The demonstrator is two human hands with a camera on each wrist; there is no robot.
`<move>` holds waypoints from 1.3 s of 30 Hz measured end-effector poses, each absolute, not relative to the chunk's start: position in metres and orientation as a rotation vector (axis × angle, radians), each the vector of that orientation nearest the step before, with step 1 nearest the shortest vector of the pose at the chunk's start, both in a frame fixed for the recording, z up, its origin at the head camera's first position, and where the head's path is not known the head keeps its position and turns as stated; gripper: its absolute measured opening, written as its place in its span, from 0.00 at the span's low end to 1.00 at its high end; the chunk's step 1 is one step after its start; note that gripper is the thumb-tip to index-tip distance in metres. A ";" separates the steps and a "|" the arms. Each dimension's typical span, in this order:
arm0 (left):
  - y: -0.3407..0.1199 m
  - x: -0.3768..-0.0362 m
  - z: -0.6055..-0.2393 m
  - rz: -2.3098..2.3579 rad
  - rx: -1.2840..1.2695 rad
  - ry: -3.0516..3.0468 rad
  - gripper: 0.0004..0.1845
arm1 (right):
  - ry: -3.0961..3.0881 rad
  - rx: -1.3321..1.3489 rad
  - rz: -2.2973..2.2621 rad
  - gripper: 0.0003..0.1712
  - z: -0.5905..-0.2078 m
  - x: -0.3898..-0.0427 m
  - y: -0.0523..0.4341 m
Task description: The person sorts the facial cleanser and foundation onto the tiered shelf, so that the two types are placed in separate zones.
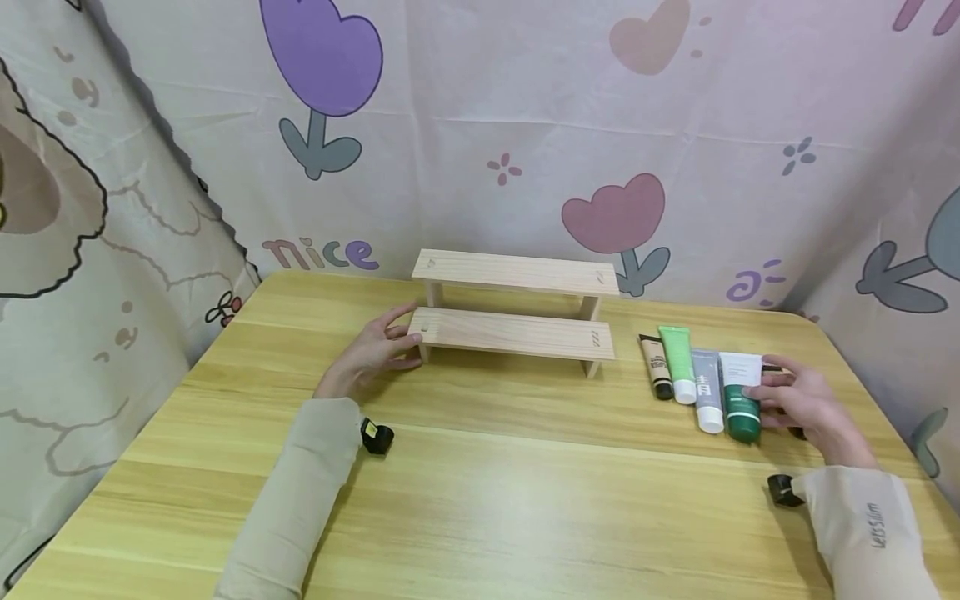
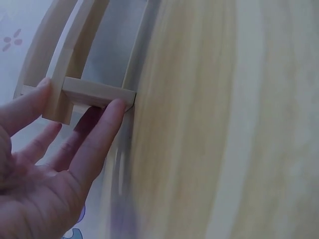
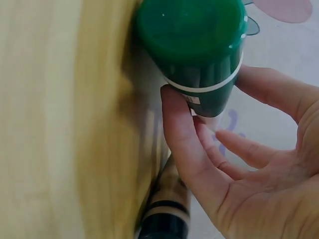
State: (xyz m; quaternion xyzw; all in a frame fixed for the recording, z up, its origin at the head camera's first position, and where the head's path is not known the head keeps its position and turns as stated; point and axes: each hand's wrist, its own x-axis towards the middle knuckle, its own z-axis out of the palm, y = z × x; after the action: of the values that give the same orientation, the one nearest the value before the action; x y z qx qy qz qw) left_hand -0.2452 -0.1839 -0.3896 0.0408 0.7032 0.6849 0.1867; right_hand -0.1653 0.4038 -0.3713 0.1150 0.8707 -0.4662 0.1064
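A two-tier wooden stand point(image 1: 517, 333) stands near the table's back edge. My left hand point(image 1: 371, 350) holds its left end, with the thumb on the end of the lower board point(image 2: 60, 89) and another fingertip at the leg point(image 2: 99, 92). To the right, several tubes lie in a row. My right hand point(image 1: 810, 404) grips a white tube with a green lower half and cap point(image 1: 742, 396), thumb on one side and fingers on the other. Beside it lie a grey-blue tube point(image 1: 707, 387), a light green tube point(image 1: 678, 362) and a small beige tube with black ends point(image 1: 656, 367).
Another beige tube with a black cap point(image 3: 167, 214) lies under my right hand, mostly hidden in the head view. The wooden table point(image 1: 480, 517) stretches out in front of the stand. A printed curtain point(image 1: 465, 167) hangs behind the table and along both sides.
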 end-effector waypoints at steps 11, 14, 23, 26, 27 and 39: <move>-0.182 -0.241 -0.390 1.928 0.072 1.964 0.38 | 2.714 0.305 -1.433 0.49 -0.349 -0.169 0.391; -0.182 -0.240 -0.390 1.918 0.075 1.975 0.38 | 2.748 0.280 -1.440 0.50 -0.343 -0.173 0.383; -0.182 -0.242 -0.388 1.919 0.085 1.982 0.38 | 2.722 0.266 -1.519 0.51 -0.327 -0.185 0.364; -0.181 -0.243 -0.388 1.926 0.086 1.973 0.38 | 2.708 0.254 -1.533 0.51 -0.321 -0.188 0.358; -0.180 -0.243 -0.388 1.928 0.087 1.969 0.38 | 2.707 0.253 -1.535 0.51 -0.319 -0.190 0.355; -0.182 -0.242 -0.388 1.940 0.082 1.958 0.39 | 2.685 0.157 -1.640 0.50 -0.299 -0.210 0.323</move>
State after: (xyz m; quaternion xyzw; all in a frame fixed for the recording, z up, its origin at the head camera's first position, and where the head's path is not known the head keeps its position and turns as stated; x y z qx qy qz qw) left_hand -0.2417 -0.1825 -0.3875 0.0293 0.6971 0.6905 0.1908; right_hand -0.2095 0.3235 -0.2994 0.0498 0.8524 -0.5205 -0.0042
